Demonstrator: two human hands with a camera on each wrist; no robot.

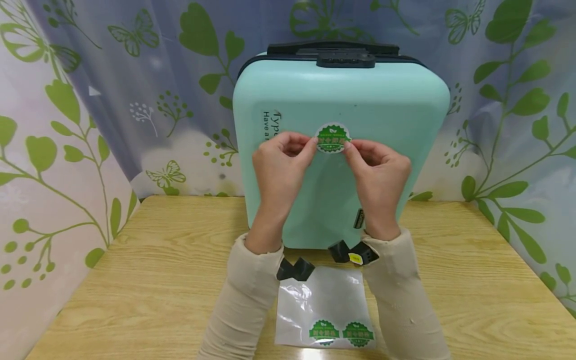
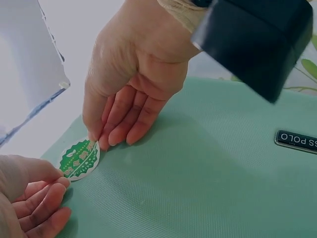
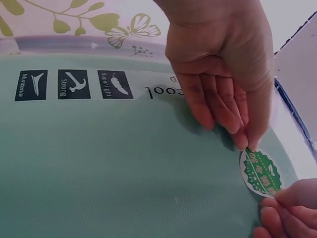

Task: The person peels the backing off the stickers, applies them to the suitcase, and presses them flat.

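A round green-and-white sticker (image 1: 333, 138) is at the upper middle of the front of a mint-green suitcase (image 1: 324, 200). My left hand (image 1: 281, 162) pinches its left edge between thumb and index finger. On the opposite edge, my right hand (image 1: 380, 172) pinches it the same way. Both wrist views show the sticker (image 2: 79, 159) close to the suitcase's textured face; whether it is stuck down I cannot tell. The other fingers of each hand curl loosely near the shell. Seen from the right wrist, the sticker (image 3: 261, 172) looks flat.
On the wooden table (image 1: 180, 260) the suitcase stands upright against a leaf-patterned curtain (image 1: 180, 100). A clear sheet (image 1: 315, 295) with two more green stickers (image 1: 357, 333) lies in front, between my forearms. The suitcase has a black top handle (image 1: 333, 48) and a small nameplate (image 2: 297, 141).
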